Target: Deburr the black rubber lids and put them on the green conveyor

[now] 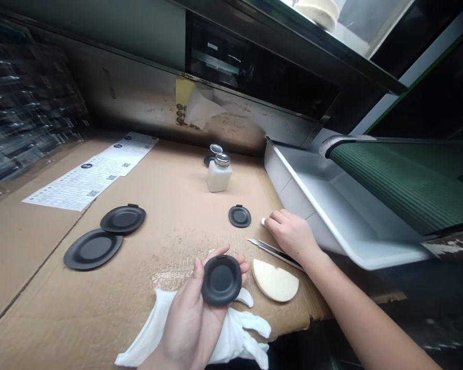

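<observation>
Left hand [195,313]: palm up, low in the middle of the view, fingers and thumb curled around a black rounded cover [221,280].
Black rounded cover: held above a white glove [237,331], hollow face up.
Right hand [291,234]: knuckles up on the cardboard sheet [42,308], fingers bent, their tips at a small white piece [263,222]; whether they grip it I cannot tell.
Under the right wrist: a thin metal blade [266,246] lies flat, and a white half-round pad [274,280] just beside it.
Near the right hand: a small black cover [239,216].
Far left: two larger black covers [122,219] [93,250], edges overlapping.
Behind: a dispenser bottle [218,174] with its lid up, and printed sheets [92,177].
Right: a grey tray [332,205] under a green belt [401,180].
</observation>
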{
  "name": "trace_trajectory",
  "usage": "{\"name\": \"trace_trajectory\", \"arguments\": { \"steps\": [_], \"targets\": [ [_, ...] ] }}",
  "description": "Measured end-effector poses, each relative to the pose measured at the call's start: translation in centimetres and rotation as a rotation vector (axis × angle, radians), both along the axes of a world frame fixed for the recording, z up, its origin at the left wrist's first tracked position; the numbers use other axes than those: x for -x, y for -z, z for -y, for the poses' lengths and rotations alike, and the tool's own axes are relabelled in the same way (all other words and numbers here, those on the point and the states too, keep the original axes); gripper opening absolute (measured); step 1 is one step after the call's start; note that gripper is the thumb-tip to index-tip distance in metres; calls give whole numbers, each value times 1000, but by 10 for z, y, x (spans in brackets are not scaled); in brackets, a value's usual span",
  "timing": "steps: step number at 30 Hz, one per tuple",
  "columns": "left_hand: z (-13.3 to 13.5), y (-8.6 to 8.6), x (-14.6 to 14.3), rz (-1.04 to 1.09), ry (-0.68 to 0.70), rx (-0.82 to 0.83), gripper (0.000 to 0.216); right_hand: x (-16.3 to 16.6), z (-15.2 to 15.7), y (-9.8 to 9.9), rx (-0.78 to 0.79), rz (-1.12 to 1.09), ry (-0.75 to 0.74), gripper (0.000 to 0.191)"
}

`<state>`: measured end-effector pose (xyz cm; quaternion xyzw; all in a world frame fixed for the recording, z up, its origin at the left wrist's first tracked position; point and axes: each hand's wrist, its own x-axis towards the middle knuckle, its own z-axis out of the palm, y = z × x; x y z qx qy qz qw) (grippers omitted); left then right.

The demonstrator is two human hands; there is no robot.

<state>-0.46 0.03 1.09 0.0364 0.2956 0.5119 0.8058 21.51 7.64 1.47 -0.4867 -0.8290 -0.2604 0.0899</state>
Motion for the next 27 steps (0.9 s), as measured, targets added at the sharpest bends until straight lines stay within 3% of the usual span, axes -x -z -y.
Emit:
{"name": "trace_trajectory", "arguments": {
  "steps": [6,9,15,18,21,23,27],
  "targets": [
    [0,8,2,167,-15,13,37,14,35,11,48,-175,-9,16],
    [1,9,1,171,-26,30,38,20,49,13,95,-234,61,13],
    [0,6,1,158,-12,40,40,11,50,22,189,-333,135,7],
    [0,8,2,180,-12,29,38,13,56,19,125,-478,141,12],
    [0,10,1,232,-32,1,30,25,69,10,-119,-552,74,18],
    [0,11,1,266,-48,0,29,37,79,4,-189,-562,5,20],
    [0,11,1,253,-77,33,28,68,94,5,-6,-589,-83,24]
  ]
}}
